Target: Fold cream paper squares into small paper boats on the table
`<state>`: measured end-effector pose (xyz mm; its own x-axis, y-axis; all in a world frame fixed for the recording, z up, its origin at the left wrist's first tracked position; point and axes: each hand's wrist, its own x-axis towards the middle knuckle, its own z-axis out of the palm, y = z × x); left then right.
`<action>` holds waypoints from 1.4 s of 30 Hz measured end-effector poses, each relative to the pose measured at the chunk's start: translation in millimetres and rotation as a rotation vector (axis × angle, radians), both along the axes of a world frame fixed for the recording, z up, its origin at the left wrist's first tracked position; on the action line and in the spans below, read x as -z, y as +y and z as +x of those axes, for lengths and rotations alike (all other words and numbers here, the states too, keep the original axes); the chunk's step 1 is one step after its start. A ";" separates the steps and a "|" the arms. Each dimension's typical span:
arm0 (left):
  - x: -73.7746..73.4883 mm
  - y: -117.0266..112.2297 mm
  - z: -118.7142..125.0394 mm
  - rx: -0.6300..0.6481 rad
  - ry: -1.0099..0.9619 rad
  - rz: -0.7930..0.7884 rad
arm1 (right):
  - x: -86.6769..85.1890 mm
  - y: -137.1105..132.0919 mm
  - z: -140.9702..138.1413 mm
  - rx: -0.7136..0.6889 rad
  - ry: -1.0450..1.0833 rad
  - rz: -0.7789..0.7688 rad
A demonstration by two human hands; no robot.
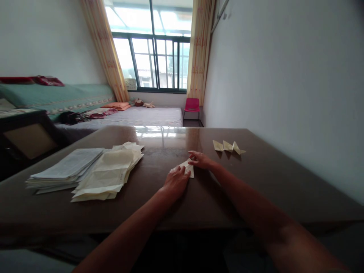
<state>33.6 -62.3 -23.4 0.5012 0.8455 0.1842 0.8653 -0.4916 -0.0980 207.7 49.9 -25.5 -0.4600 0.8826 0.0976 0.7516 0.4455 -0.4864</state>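
Observation:
A small piece of cream paper (pixel 191 172), folded to a pointed shape, lies on the brown table in front of me. My left hand (pixel 178 178) holds it down from the near left, fingers bent over it. From the right, my right hand (pixel 201 160) grips its far right edge between thumb and fingers. Both hands partly cover the paper, so its full outline is hidden. Farther right stand three folded paper shapes in a row: a left one (pixel 218 146), a middle one (pixel 228 146) and a right one (pixel 237 148).
On the table's (pixel 148 206) left side lie a stack of cream sheets (pixel 109 172) and a stack of whiter printed sheets (pixel 68 163). Beyond the table are a bed (pixel 153 116), a pink chair (pixel 192 105) and a window. A white wall borders the right side.

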 end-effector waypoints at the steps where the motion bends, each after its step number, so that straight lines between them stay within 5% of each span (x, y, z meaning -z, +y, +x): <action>1: 0.5 -1.3 -0.7 0.002 -0.009 0.007 | 1.2 5.2 -2.6 -0.015 0.000 -0.026; 8: -14.7 -1.5 -11.5 0.119 -0.069 -0.043 | -8.0 13.1 -3.2 -0.080 -0.047 -0.198; 14: -39.8 43.5 -19.5 0.158 -0.054 -0.235 | -7.7 -4.4 -3.8 -0.152 -0.019 -0.142; 18: -22.8 69.9 -32.0 0.083 -0.216 -0.202 | -1.0 -15.1 1.5 -0.167 0.161 -0.155; 23: 1.2 77.1 -50.3 0.054 -0.355 -0.292 | 0.0 -13.1 6.4 -0.213 0.216 -0.213; 29: -5.2 73.8 -52.7 0.038 -0.465 -0.481 | -10.3 -20.3 1.5 -0.206 0.241 -0.147; 32: -16.3 64.5 -48.9 0.095 -0.472 -0.298 | -24.2 -34.8 -1.9 -0.199 0.195 0.004; 36: -28.6 52.2 -44.6 0.099 -0.345 0.106 | -34.3 -43.8 -4.7 -0.149 0.056 0.413; 42: -20.5 53.9 -33.7 0.171 0.039 0.102 | -14.3 -27.1 -5.0 -0.311 -0.175 0.414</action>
